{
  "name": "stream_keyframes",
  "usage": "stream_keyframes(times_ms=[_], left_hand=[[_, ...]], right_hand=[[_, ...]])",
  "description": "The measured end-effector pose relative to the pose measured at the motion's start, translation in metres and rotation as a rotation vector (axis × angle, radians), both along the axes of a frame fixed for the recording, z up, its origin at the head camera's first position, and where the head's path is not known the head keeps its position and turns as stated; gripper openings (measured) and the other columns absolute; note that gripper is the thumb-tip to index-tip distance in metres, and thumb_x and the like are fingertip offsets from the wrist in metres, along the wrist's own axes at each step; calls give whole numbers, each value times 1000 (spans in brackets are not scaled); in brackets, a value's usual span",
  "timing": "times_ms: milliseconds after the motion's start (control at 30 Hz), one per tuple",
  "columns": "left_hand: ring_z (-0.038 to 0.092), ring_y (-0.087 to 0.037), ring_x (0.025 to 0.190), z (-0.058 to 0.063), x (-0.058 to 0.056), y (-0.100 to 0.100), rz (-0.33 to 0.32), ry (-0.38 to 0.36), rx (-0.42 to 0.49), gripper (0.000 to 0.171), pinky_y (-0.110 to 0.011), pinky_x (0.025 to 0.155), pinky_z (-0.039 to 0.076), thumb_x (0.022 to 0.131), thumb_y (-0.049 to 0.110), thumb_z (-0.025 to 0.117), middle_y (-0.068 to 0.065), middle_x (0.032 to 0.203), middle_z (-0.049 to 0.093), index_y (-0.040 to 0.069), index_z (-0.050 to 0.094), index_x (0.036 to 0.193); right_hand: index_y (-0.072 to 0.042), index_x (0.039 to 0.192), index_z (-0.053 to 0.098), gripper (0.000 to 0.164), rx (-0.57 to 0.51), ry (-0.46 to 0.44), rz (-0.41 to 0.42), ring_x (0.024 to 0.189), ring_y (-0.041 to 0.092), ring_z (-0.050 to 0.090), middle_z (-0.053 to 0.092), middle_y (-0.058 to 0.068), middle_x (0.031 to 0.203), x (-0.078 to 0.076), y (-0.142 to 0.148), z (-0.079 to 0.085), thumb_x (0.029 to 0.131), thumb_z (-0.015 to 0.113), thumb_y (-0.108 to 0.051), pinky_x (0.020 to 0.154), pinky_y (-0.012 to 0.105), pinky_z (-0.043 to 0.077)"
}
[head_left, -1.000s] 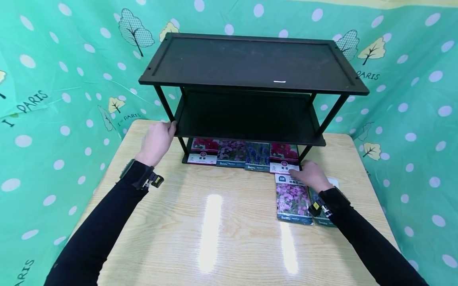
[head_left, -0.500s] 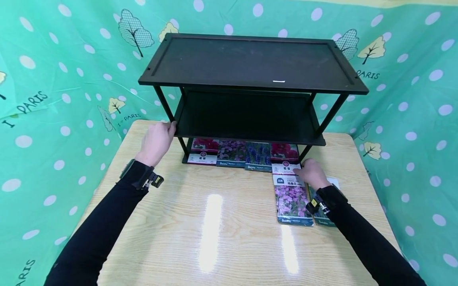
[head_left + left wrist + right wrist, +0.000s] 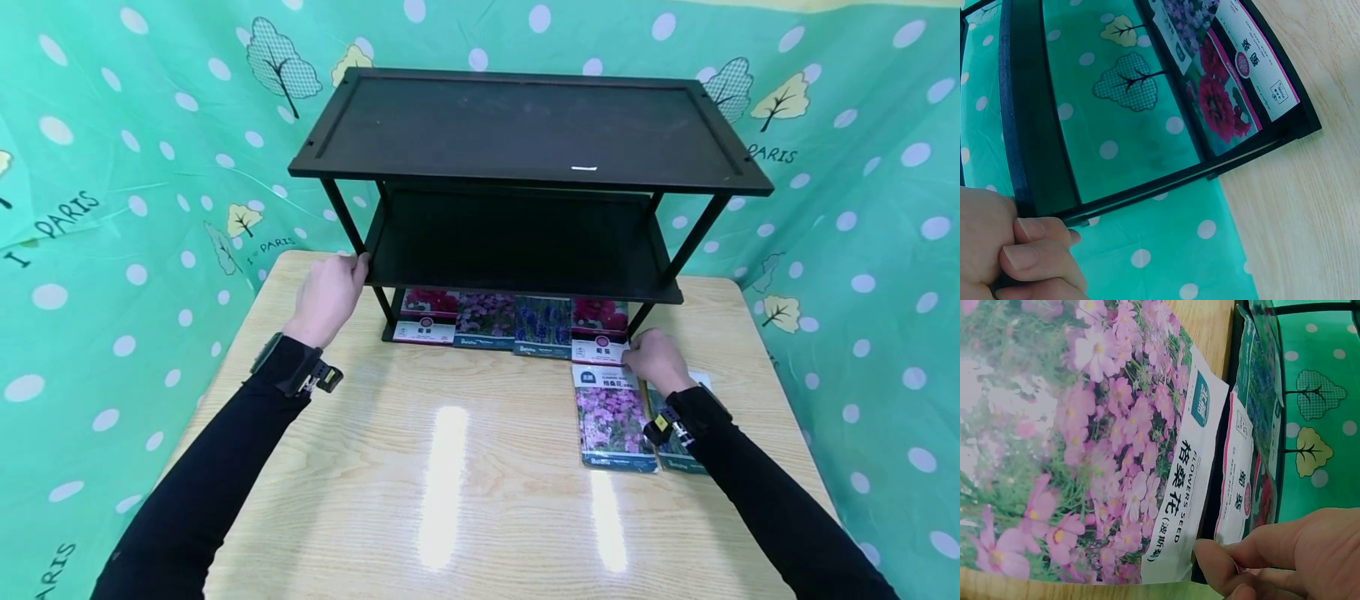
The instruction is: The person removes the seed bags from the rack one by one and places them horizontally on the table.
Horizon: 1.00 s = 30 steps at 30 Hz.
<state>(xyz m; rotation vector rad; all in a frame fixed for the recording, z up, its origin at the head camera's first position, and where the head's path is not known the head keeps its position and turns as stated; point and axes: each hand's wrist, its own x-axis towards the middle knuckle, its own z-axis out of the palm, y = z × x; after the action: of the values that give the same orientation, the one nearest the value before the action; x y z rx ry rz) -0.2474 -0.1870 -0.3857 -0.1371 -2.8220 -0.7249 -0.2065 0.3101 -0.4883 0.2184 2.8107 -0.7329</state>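
My left hand [image 3: 328, 300] grips the black shelf rack [image 3: 525, 125] at the left end of its middle tier; the left wrist view shows the fingers [image 3: 1029, 256] curled at the post. On the bottom tier, my right hand [image 3: 658, 362] pinches the near right corner of a seed packet with red flowers [image 3: 598, 337]. Left of that packet lie a blue-flower packet [image 3: 542, 325], a purple-flower packet [image 3: 484, 321] and another red-flower packet [image 3: 425, 321], side by side. The rack's middle tier hides their far ends.
In front of the rack, a pink-flower seed packet [image 3: 613, 421] lies on the wooden table [image 3: 337, 483]. A greenish packet [image 3: 681, 460] beside it is partly covered by my right wrist. Green dotted cloth [image 3: 112, 275] hangs behind and at both sides.
My right hand has shifted slightly right, and the red-flower packet has slid right with it, lining up more squarely in the row. My left hand has stayed on the rack.
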Motion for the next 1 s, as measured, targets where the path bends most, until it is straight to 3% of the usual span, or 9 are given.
stream_keyframes(times_ms=[233, 367, 467, 633, 767, 1000], left_hand=[[42, -21, 45, 0, 0, 0, -3, -1, 2, 52, -33, 40, 33, 112, 31, 37, -3, 59, 40, 1, 67, 81], [42, -22, 45, 0, 0, 0, -8, 12, 1, 52, -34, 41, 33, 112, 30, 38, -3, 58, 40, 3, 64, 76], [42, -22, 45, -1, -1, -1, -14, 28, -1, 52, -34, 41, 33, 112, 29, 38, -3, 57, 40, 4, 60, 72], [41, -21, 44, -1, -1, -1, -20, 48, 1, 53, -34, 40, 33, 112, 29, 39, -1, 57, 38, 6, 55, 68], [40, -21, 43, -1, 0, -1, -14, 41, 4, 52, -34, 40, 33, 112, 29, 39, -2, 57, 38, 6, 58, 69], [40, -20, 43, -1, 0, -1, -9, 22, 13, 51, -34, 39, 33, 112, 29, 39, -3, 58, 39, 4, 63, 74]], right_hand=[[-15, 52, 44, 43, -1, 3, 9, 46, 12, 34, 35, -5, 51, 1, -1, 2, 91, 61, -7, 47, 26, 27], [-13, 54, 44, 43, -21, 11, 6, 47, 12, 36, 38, -3, 52, 2, -1, 4, 92, 59, -5, 47, 26, 29], [-8, 57, 51, 38, -34, 15, 5, 48, 12, 38, 49, 1, 54, 3, 0, 4, 94, 58, -4, 47, 26, 30], [6, 83, 73, 23, -55, 17, -5, 53, 15, 52, 74, 17, 78, 4, -1, 7, 96, 58, -5, 48, 28, 38], [11, 98, 73, 22, -64, 24, -10, 57, 16, 57, 75, 23, 88, 6, -1, 10, 96, 57, -5, 50, 28, 42], [12, 107, 70, 26, -75, 45, -22, 62, 19, 57, 73, 24, 92, 7, -1, 14, 99, 55, -8, 52, 29, 43]])
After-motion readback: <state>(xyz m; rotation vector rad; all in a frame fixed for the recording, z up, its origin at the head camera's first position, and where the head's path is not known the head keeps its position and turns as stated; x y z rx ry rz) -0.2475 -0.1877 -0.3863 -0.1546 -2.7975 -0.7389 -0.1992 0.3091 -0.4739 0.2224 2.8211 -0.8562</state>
